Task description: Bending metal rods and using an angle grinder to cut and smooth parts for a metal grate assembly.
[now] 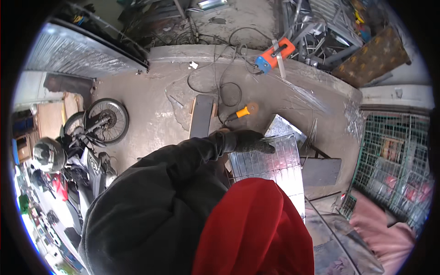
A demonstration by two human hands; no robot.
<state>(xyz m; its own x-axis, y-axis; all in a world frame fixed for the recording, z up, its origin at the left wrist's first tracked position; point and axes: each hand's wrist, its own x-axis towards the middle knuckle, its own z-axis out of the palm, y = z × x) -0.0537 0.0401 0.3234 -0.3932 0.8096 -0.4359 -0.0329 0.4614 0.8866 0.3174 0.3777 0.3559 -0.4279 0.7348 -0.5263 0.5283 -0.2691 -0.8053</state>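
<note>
My left hand (250, 141), in a dark glove, reaches across from a black sleeve (160, 183). Its fingers are bent over the top edge of a wire mesh panel (286, 160). Shiny sheet metal shows behind the wires, and the panel's lower part is hidden by red cloth (256, 229) in the foreground. My right hand does not show. Just past the panel lies another galvanized metal piece (286, 128). A yellow angle grinder (243, 112) with a disc rests on the floor beyond my left hand, near a dark grey board (200, 117).
An orange and blue welding machine (275, 55) stands at the back with cables looping over the floor. A motorcycle (91, 151) is at the left. Scrap metal (321, 36) piles up at the far right. Green wire mesh (389, 156) and pink cloth (380, 220) lie right.
</note>
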